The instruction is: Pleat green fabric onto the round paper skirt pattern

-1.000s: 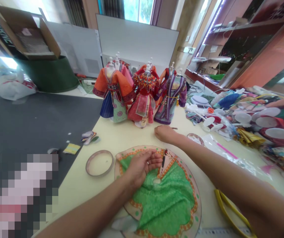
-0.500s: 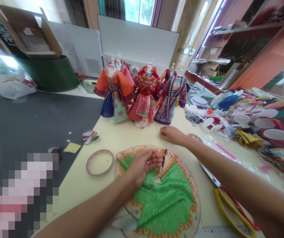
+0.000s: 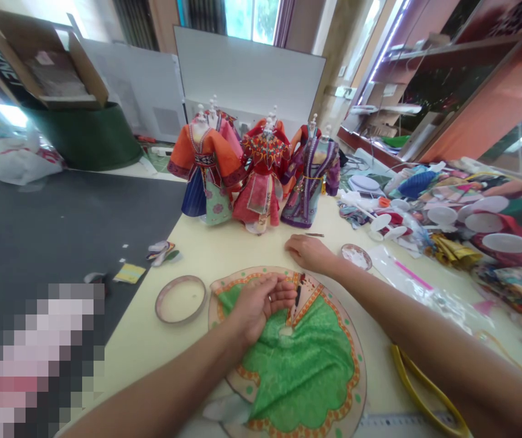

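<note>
My left hand (image 3: 263, 304) rests palm up over a round piece of green cloth (image 3: 306, 365) with an orange patterned border and a pale, dotted rim. Its fingers are loosely bent and the palm looks bare. Beyond the cloth, my right hand (image 3: 309, 252) is low over the cream tabletop, back of the hand up. The fingers of that hand are bent and pressed together; what they hold, if anything, is hidden. Just behind it lies a thin dark stick (image 3: 314, 235). A small round dish (image 3: 356, 257) with white contents sits to the right of the wrist.
Dressed doll figures (image 3: 261, 176) stand at the back. To the left is a round ring-like lid (image 3: 180, 299). Yellow-handled scissors (image 3: 425, 389) and a ruler (image 3: 407, 420) lie at lower right, partly under my arm. Fabric scraps (image 3: 462, 213) crowd the right side.
My right hand has turned from a fist to flatter, downward fingers. The thin stick behind it and the dish with white contents now show. The left hand has stayed over the cloth.
</note>
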Demonstrator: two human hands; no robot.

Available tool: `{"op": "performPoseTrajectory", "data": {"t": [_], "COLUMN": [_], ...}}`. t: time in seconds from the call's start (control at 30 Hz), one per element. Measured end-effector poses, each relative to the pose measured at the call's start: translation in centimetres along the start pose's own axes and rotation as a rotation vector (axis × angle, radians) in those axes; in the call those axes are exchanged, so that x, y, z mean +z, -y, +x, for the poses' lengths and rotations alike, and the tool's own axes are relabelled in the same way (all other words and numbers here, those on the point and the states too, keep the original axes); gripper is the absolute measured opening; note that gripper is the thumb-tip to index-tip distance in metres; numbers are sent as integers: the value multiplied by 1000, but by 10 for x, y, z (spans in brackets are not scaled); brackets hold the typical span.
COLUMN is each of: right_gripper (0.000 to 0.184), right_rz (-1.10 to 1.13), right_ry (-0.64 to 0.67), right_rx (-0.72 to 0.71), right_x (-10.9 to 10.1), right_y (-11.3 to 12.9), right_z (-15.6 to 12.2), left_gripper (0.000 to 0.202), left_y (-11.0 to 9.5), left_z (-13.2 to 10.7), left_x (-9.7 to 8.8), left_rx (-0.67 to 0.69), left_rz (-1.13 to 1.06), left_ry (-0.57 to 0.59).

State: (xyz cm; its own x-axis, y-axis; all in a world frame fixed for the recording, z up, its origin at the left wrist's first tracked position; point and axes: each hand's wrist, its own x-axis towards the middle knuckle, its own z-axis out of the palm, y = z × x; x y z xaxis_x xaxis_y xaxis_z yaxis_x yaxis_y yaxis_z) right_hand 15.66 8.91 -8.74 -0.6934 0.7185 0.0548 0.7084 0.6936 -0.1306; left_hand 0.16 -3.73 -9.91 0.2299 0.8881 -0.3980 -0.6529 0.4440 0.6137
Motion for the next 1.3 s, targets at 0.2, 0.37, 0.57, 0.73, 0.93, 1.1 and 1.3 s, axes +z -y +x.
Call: {"op": "performPoseTrajectory", "data": {"t": [0.2, 0.37, 0.57, 0.73, 0.93, 1.1, 1.3], "right_gripper": [19, 21, 15, 22, 34, 27, 28], "right_rz": [158, 376, 635, 724, 460, 209, -42], "right_ry": [-45, -103, -133, -117, -206, -246, -286], "right_rx": [51, 136, 171, 68, -79, -146, -203], "right_x": [1, 3, -8, -26, -24, -26, -32], "right_y": [-2, -10, 6, 51, 75, 81, 89], "right_z": [-6, -17, -36, -60, -85, -102, -125], "left_gripper": [18, 18, 19, 19, 21, 15, 17], "left_y": [0, 0, 0, -3, 3, 9, 9], "left_z": [-1, 0, 0, -4, -13, -18, -20], "left_x": [-1, -1, -1, 3, 11, 15, 18], "left_rx": [1, 5, -4, -38, -83, -91, -71], "left_rz": [1, -3, -10, -4, 64, 125, 152], "left_ry": [2, 0, -7, 30, 81, 61, -2]}}
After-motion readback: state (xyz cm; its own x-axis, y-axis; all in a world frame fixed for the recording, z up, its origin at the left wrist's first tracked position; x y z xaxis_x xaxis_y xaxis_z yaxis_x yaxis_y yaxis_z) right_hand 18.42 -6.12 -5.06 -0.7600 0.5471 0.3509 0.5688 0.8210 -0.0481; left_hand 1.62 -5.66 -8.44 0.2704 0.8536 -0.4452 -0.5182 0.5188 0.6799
